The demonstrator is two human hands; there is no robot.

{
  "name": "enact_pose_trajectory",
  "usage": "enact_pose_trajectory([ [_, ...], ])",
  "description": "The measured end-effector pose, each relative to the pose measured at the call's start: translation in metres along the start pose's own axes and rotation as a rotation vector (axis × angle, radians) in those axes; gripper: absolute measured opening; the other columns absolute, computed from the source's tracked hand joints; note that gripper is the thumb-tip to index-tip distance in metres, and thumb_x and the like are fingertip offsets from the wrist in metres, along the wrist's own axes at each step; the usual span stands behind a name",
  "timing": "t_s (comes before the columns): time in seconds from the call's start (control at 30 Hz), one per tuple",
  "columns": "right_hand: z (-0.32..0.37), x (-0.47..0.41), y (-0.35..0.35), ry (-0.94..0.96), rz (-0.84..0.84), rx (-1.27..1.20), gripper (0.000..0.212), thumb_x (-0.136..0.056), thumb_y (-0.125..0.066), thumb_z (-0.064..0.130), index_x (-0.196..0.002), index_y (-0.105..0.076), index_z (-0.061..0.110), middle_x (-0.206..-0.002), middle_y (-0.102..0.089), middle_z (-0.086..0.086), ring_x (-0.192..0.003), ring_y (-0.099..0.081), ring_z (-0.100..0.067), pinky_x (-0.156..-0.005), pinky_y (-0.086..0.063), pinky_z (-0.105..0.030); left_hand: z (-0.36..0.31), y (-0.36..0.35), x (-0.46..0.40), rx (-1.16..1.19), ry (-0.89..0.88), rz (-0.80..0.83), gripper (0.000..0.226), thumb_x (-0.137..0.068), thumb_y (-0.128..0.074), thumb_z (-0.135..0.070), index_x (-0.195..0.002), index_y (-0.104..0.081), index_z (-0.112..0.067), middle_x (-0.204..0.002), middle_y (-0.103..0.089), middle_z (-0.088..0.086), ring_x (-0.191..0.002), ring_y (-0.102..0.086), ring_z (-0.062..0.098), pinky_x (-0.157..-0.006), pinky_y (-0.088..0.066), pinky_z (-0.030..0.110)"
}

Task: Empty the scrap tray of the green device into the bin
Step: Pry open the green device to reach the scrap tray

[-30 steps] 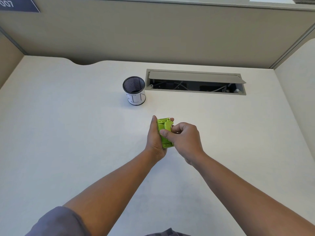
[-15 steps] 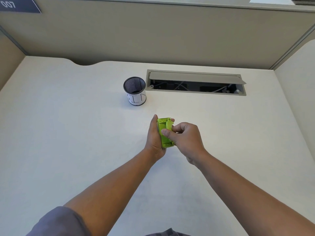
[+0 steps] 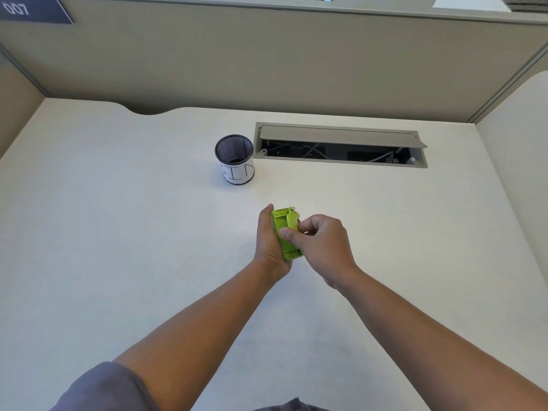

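Note:
A small lime-green device (image 3: pixel 285 229) is held on its side above the middle of the desk. My left hand (image 3: pixel 268 244) wraps its left side from behind. My right hand (image 3: pixel 321 246) pinches its right side, thumb pressed on the green underside. The scrap tray cannot be told apart from the body. A black mesh cup with a white label reading BIN (image 3: pixel 235 159) stands upright on the desk, further away and to the left of the hands.
An open cable hatch (image 3: pixel 341 143) with a raised grey flap is recessed in the white desk (image 3: pixel 118 232) behind the hands. Beige partition walls close the back and both sides.
The device has tilted slightly in my hands and my right thumb has shifted along its underside. The bin has not moved.

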State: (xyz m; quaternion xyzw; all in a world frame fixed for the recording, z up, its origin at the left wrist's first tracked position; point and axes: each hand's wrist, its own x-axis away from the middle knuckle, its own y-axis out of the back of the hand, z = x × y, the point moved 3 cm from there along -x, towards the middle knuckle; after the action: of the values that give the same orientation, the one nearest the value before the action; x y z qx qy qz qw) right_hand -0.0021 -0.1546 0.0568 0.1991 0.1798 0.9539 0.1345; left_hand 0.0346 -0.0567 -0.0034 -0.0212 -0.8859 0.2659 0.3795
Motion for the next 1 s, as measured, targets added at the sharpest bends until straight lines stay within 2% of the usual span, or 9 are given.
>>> enact_pose_trajectory([
  [0.1,0.0004,-0.0003,-0.0007,0.001,0.013,0.001,0.033,-0.069,-0.090,0.039,-0.079,-0.071,0.015,-0.082,-0.075,-0.006,-0.080,-0.072,-0.025,-0.076,-0.062,-0.044,-0.0011,0.0011,-0.0002,0.004,0.011,0.003,0.054,-0.097,-0.038,-0.058,-0.072,-0.062,-0.016,-0.061,-0.064,0.000,-0.056,-0.065,0.017,-0.057,-0.049,0.024],
  [0.23,0.0028,-0.0015,-0.0004,0.003,0.016,-0.004,0.034,-0.067,-0.091,0.041,-0.079,-0.071,0.016,-0.082,-0.075,-0.004,-0.081,-0.073,-0.025,-0.077,-0.062,-0.044,-0.0053,0.0012,-0.0014,0.018,0.002,0.011,0.055,-0.096,-0.038,-0.058,-0.070,-0.063,-0.017,-0.063,-0.064,0.001,-0.057,-0.064,0.018,-0.057,-0.049,0.025],
  [0.43,0.0033,-0.0031,0.0018,-0.009,0.019,-0.057,0.035,-0.068,-0.092,0.039,-0.079,-0.071,0.013,-0.085,-0.075,-0.010,-0.073,-0.068,-0.020,-0.072,-0.059,-0.039,-0.0058,0.0036,-0.0036,0.002,-0.013,0.013,0.054,-0.095,-0.038,-0.058,-0.073,-0.069,-0.018,-0.068,-0.067,0.001,-0.061,-0.065,0.019,-0.062,-0.048,0.029],
  [0.53,0.0015,-0.0068,0.0032,-0.036,0.031,-0.090,0.037,-0.065,-0.092,0.041,-0.077,-0.071,0.013,-0.085,-0.074,-0.014,-0.069,-0.065,-0.019,-0.074,-0.060,-0.045,-0.0055,0.0050,-0.0056,0.028,-0.016,0.023,0.056,-0.095,-0.038,-0.057,-0.074,-0.075,-0.020,-0.072,-0.070,0.002,-0.064,-0.067,0.020,-0.063,-0.050,0.030],
  [0.63,0.0003,-0.0093,0.0051,-0.035,0.031,-0.116,0.046,-0.056,-0.091,0.049,-0.076,-0.071,0.013,-0.085,-0.075,-0.015,-0.074,-0.071,-0.030,-0.075,-0.062,-0.052,-0.0057,0.0053,-0.0076,0.058,-0.004,0.045,0.060,-0.096,-0.037,-0.056,-0.071,-0.079,-0.021,-0.073,-0.071,0.003,-0.064,-0.068,0.019,-0.064,-0.051,0.030],
  [0.7,-0.0001,-0.0098,0.0057,-0.028,0.031,-0.118,0.046,-0.056,-0.091,0.050,-0.076,-0.071,0.013,-0.083,-0.074,-0.013,-0.072,-0.070,-0.026,-0.074,-0.062,-0.049,-0.0050,0.0061,-0.0085,0.081,0.010,0.051,0.060,-0.096,-0.038,-0.056,-0.072,-0.079,-0.021,-0.074,-0.072,0.003,-0.065,-0.069,0.020,-0.065,-0.051,0.031],
  [0.8,0.0006,-0.0089,0.0055,-0.018,0.028,-0.109,0.038,-0.065,-0.093,0.042,-0.076,-0.070,0.013,-0.076,-0.072,-0.005,-0.067,-0.064,-0.015,-0.069,-0.058,-0.039,-0.0032,0.0076,-0.0083,0.102,0.022,0.047,0.058,-0.096,-0.041,-0.058,-0.076,-0.079,-0.019,-0.078,-0.073,0.005,-0.068,-0.070,0.021,-0.068,-0.051,0.032],
  [0.9,0.0011,-0.0081,0.0068,0.006,0.020,-0.077,0.036,-0.067,-0.092,0.041,-0.076,-0.070,0.013,-0.074,-0.069,0.001,-0.065,-0.061,-0.013,-0.065,-0.054,-0.034,-0.0009,0.0078,-0.0080,0.128,0.039,0.063,0.060,-0.097,-0.040,-0.058,-0.076,-0.080,-0.019,-0.079,-0.074,0.005,-0.069,-0.071,0.021,-0.066,-0.055,0.031],
  [1.0,0.0006,-0.0093,0.0093,0.035,0.012,-0.028,0.037,-0.067,-0.092,0.042,-0.076,-0.070,0.015,-0.075,-0.070,0.000,-0.066,-0.061,-0.014,-0.064,-0.054,-0.035,-0.0029,0.0089,-0.0087,0.150,0.062,0.086,0.062,-0.097,-0.038,-0.059,-0.084,-0.081,-0.015,-0.084,-0.075,0.009,-0.073,-0.073,0.025,-0.064,-0.059,0.033],
])
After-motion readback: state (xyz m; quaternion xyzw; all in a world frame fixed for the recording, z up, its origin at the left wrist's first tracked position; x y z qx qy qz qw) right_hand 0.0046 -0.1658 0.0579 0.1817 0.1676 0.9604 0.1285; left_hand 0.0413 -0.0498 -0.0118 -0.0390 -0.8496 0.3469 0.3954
